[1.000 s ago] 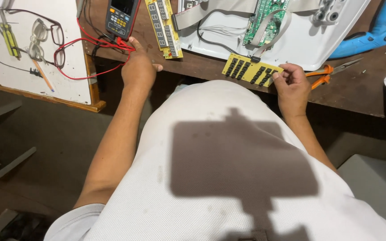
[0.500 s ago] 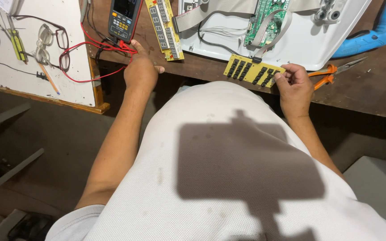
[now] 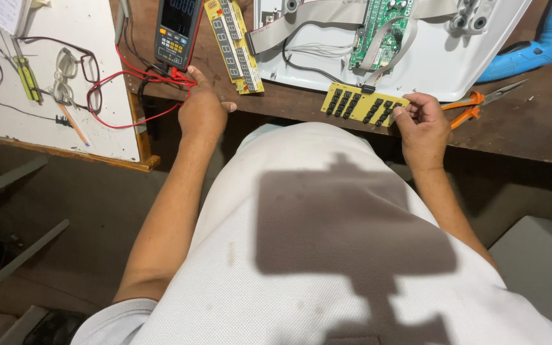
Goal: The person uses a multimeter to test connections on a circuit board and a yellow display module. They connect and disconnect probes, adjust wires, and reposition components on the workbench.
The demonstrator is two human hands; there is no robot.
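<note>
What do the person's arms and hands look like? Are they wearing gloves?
No gloves. Both the left hand and right hand are bare, with no rings or watch showing. The forearms are bare too. A short white sleeve covers the left upper arm.

An electronics repair workshop — multimeter [image 3: 177,29], bare circuit boards [image 3: 378,25] (ribbon-cabled), pliers [image 3: 480,102] on the bench.

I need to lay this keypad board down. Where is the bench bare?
Bare brown bench lies right of the orange pliers, below the blue tool. A narrow strip runs between the long yellow board and the keypad board. Around the multimeter it is crowded with leads.
</note>
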